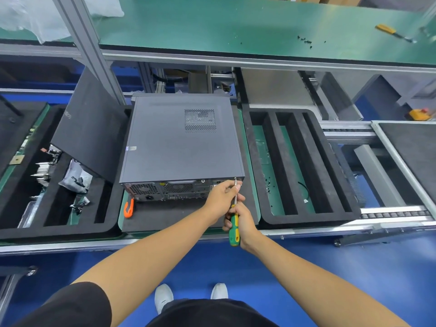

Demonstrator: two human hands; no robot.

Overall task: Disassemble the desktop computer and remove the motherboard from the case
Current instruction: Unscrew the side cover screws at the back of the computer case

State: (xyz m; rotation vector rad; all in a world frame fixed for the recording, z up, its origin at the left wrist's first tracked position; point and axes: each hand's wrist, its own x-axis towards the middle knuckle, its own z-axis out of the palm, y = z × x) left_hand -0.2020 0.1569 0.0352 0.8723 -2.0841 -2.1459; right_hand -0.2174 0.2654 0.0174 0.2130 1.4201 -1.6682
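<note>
Two bare hands work at the rear top right corner of a grey desktop computer case (181, 140), which lies on its side on a black foam pad in the middle of the workbench. The right hand (243, 223) grips a green and yellow screwdriver (234, 228); the left hand (223, 197) pinches its metal shaft near the tip, which meets the case edge.

Factory assembly line, green-matted workbench (236, 24), roller conveyor (396, 214), foam trays (304, 223)
</note>
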